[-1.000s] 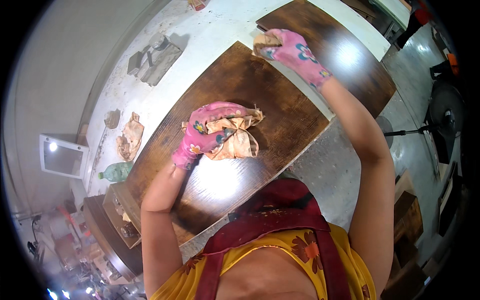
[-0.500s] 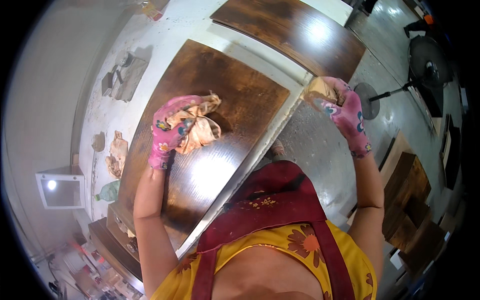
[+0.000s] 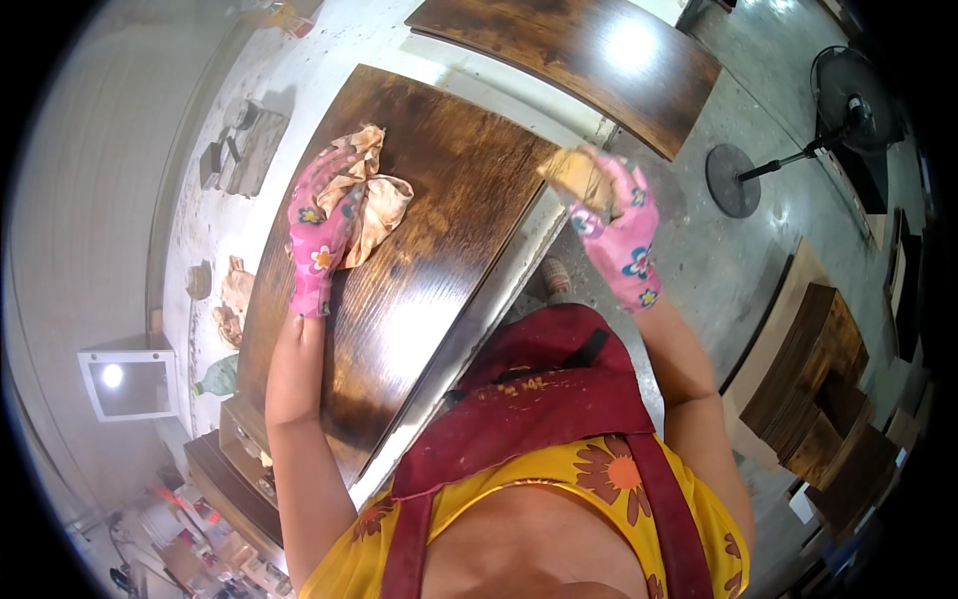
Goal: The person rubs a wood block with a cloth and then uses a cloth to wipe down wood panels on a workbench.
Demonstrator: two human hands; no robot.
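Observation:
A dark brown, glossy wooden board [image 3: 449, 150] lies in front of me on the white worktable. My left hand [image 3: 317, 240], in a pink flowered glove, is closed around a crumpled, stained rag [image 3: 384, 212] over the board's left part. Off the board's right edge, my right hand [image 3: 627, 235] wears a matching glove and grips a tan, sponge-like pad [image 3: 579, 180]. The pad's exact kind is unclear. Bright lamp light reflects off the board's lower half.
A second brown board [image 3: 569, 60] lies beyond the first. Left on the white worktable [image 3: 215, 170] are another rag [image 3: 236, 295], a green bottle [image 3: 220, 376] and grey blocks [image 3: 249, 150]. A standing fan [image 3: 853, 105] and stacked wood pieces [image 3: 798, 379] are at right.
My left hand has slid the rag a little up and left across the board. My right hand has moved left with the pad, closer to the board's edge.

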